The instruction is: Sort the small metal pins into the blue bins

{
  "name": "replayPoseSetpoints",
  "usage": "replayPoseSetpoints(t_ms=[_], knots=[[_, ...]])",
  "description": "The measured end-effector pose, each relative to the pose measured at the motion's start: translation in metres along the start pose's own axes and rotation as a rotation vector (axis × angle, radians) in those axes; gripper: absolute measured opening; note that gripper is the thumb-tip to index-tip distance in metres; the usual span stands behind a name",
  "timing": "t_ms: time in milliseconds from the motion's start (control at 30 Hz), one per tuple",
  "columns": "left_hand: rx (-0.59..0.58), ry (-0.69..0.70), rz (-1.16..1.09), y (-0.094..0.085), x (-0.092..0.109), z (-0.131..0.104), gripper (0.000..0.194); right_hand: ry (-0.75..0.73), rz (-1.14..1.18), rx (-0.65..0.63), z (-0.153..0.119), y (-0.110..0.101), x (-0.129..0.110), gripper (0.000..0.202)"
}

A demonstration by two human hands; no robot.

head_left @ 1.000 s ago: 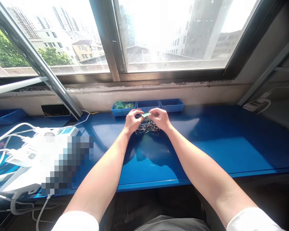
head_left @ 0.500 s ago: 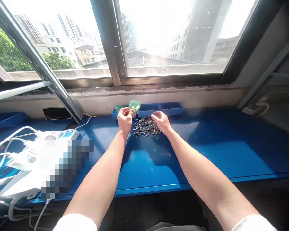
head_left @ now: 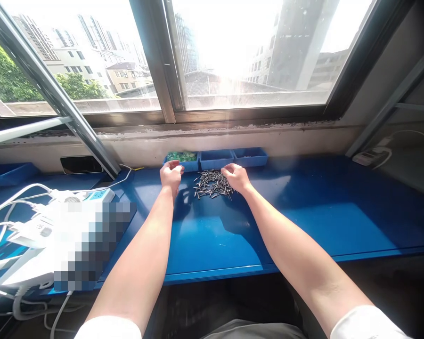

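My left hand (head_left: 171, 175) is in front of the left blue bin (head_left: 190, 166), its fingers loosely curled and apart with nothing seen between them. Green circuit boards or small green packets (head_left: 182, 156) lie in that bin; which they are is too small to tell. A loose pile of thin dark metal pins or screws (head_left: 214, 184) lies on the blue table (head_left: 212, 254) between my hands. At the pile's right edge, my right hand (head_left: 236, 177) has its thumb and fingers closed together. Whatever is at those fingertips is too small to make out.
A middle blue bin (head_left: 217, 164) and a right blue bin (head_left: 250, 162) adjoin the left one along the wall. White plugs and cables (head_left: 38, 226) crowd the table's left side. A phone-like dark slab (head_left: 81, 165) leans on the wall near another blue tray (head_left: 10, 175).
The clear bag of green and pale parts has left my left hand, and green items show in the left bin. My left hand moved left and down. My right hand stays by the pile.
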State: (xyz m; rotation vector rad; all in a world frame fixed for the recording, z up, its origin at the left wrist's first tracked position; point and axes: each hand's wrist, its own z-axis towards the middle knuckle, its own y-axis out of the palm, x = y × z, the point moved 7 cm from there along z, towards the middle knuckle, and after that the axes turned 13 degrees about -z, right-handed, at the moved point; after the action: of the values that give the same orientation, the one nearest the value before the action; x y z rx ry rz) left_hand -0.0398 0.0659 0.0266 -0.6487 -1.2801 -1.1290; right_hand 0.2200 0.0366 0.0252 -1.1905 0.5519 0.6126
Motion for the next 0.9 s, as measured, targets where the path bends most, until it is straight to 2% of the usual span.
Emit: replayPoseSetpoints(t_ms=[100, 167, 300, 367, 500, 633, 767, 900], knots=[[-0.307, 0.059, 0.405, 0.020, 0.002, -0.016, 0.034, 0.025, -0.127, -0.030, 0.001, 0.000, 0.006, 0.043], [-0.490, 0.095, 0.610, 0.034, -0.002, -0.031, 0.052, 0.008, -0.194, -0.070, 0.000, 0.004, 0.007, 0.055], [-0.673, 0.080, 0.894, 0.054, -0.020, -0.053, 0.086, -0.059, -0.335, -0.191, -0.006, 0.020, 0.003, 0.078], [-0.716, 0.101, 0.998, 0.062, -0.028, -0.058, 0.091, -0.084, -0.408, -0.239, -0.008, 0.030, 0.000, 0.080], [-0.775, 0.133, 1.072, 0.074, -0.038, -0.062, 0.083, -0.101, -0.491, -0.260, -0.006, 0.040, -0.004, 0.077], [-0.788, 0.181, 1.074, 0.080, -0.035, -0.066, 0.076, -0.158, -0.506, -0.235, -0.004, 0.042, -0.008, 0.066], [-0.864, 0.293, 0.972, 0.089, -0.026, -0.079, 0.062, -0.220, -0.473, -0.221, -0.007, 0.042, -0.011, 0.057], [-0.818, 0.302, 0.926, 0.088, -0.023, -0.081, 0.061, -0.222, -0.428, -0.174, -0.009, 0.039, -0.010, 0.052]])
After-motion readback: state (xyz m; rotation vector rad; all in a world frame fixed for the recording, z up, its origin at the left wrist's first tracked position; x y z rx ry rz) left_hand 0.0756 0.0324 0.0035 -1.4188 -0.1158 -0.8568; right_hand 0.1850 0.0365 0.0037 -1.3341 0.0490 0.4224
